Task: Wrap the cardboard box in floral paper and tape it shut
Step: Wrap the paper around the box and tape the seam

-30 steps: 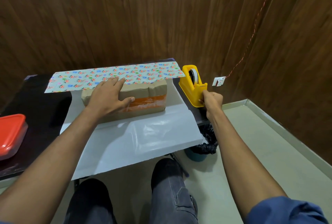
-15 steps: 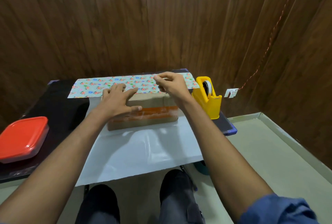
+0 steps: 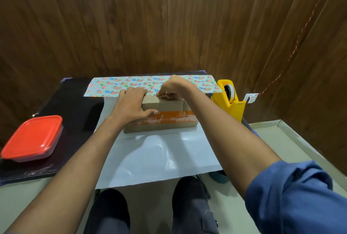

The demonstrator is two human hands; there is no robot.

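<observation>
— Where's the cardboard box (image 3: 169, 116)?
— On the floral paper's (image 3: 131, 83) white underside, mid-table.
— The left hand (image 3: 131, 105)?
— Spread flat, pressing the box top.
— And the right hand (image 3: 171, 88)?
— Fingers curled, pinching the floral edge at the box's far rim.

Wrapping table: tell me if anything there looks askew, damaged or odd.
Nothing is spilled or broken. The box has an orange tape band that looks wrinkled, and the paper overhangs the table's near edge. The left hand presses the box top; the right hand pinches at the paper's flowered flap.
</observation>
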